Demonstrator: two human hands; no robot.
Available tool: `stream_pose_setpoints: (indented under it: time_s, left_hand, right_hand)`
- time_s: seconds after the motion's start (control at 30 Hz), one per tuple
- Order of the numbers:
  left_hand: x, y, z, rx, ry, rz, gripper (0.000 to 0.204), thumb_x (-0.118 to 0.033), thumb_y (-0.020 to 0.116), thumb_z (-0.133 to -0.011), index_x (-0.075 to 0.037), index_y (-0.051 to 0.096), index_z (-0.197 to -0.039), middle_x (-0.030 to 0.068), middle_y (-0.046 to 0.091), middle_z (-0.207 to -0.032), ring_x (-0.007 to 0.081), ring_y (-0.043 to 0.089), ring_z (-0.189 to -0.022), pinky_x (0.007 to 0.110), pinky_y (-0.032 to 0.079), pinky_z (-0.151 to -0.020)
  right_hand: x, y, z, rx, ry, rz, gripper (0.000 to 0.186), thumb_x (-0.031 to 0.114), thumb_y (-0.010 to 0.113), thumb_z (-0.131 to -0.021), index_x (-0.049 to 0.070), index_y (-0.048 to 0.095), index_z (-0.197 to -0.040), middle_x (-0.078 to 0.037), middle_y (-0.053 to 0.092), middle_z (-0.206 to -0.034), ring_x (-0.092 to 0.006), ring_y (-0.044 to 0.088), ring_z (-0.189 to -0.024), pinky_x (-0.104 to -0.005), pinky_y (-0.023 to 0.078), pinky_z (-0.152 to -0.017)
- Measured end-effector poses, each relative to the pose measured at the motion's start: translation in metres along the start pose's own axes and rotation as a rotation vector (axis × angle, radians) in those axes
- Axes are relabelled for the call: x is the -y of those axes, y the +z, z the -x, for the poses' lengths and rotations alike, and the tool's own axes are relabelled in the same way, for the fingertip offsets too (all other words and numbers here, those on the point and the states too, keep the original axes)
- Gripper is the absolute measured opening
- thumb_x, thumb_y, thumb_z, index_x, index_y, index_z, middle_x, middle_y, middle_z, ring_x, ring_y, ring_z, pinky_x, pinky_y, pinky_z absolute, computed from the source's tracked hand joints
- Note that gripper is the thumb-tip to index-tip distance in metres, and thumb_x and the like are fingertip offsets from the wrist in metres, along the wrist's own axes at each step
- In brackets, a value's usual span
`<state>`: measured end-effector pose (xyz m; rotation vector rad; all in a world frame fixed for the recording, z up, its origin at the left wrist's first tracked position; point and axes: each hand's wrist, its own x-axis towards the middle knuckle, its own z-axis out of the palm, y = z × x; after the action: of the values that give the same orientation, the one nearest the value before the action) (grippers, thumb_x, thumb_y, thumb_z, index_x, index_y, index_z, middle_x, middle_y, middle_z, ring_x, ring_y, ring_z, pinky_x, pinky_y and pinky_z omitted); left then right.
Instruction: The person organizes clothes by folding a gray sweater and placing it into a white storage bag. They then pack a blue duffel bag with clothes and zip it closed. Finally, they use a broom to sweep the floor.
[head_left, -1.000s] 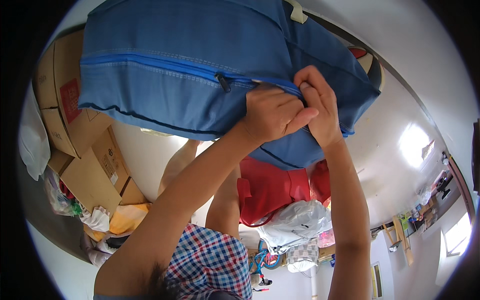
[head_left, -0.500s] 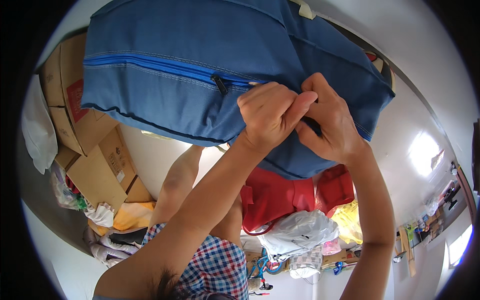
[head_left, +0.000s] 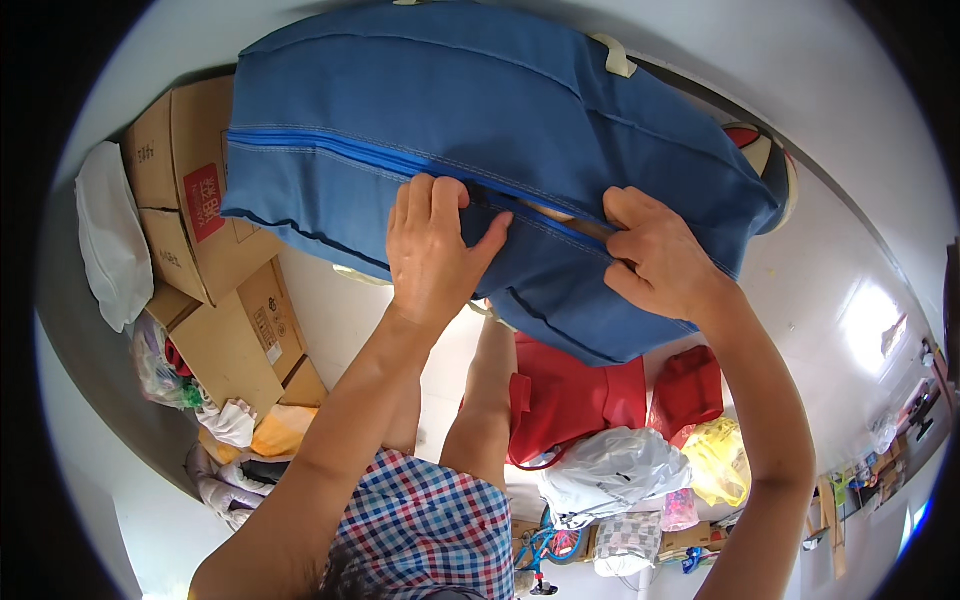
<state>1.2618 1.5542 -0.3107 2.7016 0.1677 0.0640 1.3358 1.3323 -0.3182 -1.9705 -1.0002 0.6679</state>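
Storage bag (head_left: 470, 90) is lying right of the red-labelled cardboard box (head_left: 195, 130). Nearer that box, the left hand (head_left: 430, 245) is touching the zipper (head_left: 330, 147), grip unclear; farther away, the right hand (head_left: 660, 250) is pinching the bag's lip. Uneven pulling could be splitting the zipper.

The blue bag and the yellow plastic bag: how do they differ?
The blue bag looks much larger than the yellow plastic bag. The blue bag is stitched fabric; the yellow plastic bag is crumpled. The left hand and right hand touch the blue bag at its partly open zipper; neither touches the yellow plastic bag. Both are soft bags.
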Motion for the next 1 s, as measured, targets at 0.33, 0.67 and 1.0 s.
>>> stream_pose_setpoints:
  time_s: [0.33, 0.67, 1.0]
  left_hand:
    - [0.006, -0.002, -0.004, 0.053, -0.046, -0.094, 0.011, -0.007, 0.059, -0.072, -0.005, 0.049, -0.071, 0.0079, 0.049, -0.065, 0.0249, 0.051, -0.062, 0.035, 0.037, -0.059]
    - [-0.013, -0.006, -0.005, 0.166, 0.193, 0.105, 0.006, -0.002, 0.054, -0.075, -0.003, 0.047, -0.074, 0.0124, 0.049, -0.066, 0.0311, 0.05, -0.06, 0.038, 0.039, -0.052]
    - [-0.077, 0.026, 0.007, 0.343, 0.224, 0.322, 0.009, -0.004, 0.053, -0.076, -0.003, 0.044, -0.074, 0.0131, 0.048, -0.069, 0.0323, 0.05, -0.065, 0.04, 0.04, -0.055]
  right_hand:
    - [0.002, -0.006, 0.001, 0.07, 0.02, 0.054, 0.016, 0.01, 0.053, -0.062, -0.003, 0.054, -0.053, -0.011, 0.04, -0.076, -0.0244, 0.045, -0.075, -0.034, 0.042, -0.068]
    - [0.0, -0.006, 0.003, 0.028, -0.062, 0.099, 0.02, 0.013, 0.055, -0.061, -0.004, 0.055, -0.051, -0.011, 0.042, -0.074, -0.0242, 0.046, -0.076, -0.0329, 0.043, -0.067]
    - [-0.007, -0.001, 0.016, 0.0, -0.082, 0.142, 0.015, 0.012, 0.058, -0.064, -0.001, 0.055, -0.057, -0.009, 0.046, -0.079, -0.0233, 0.046, -0.08, -0.0314, 0.041, -0.074]
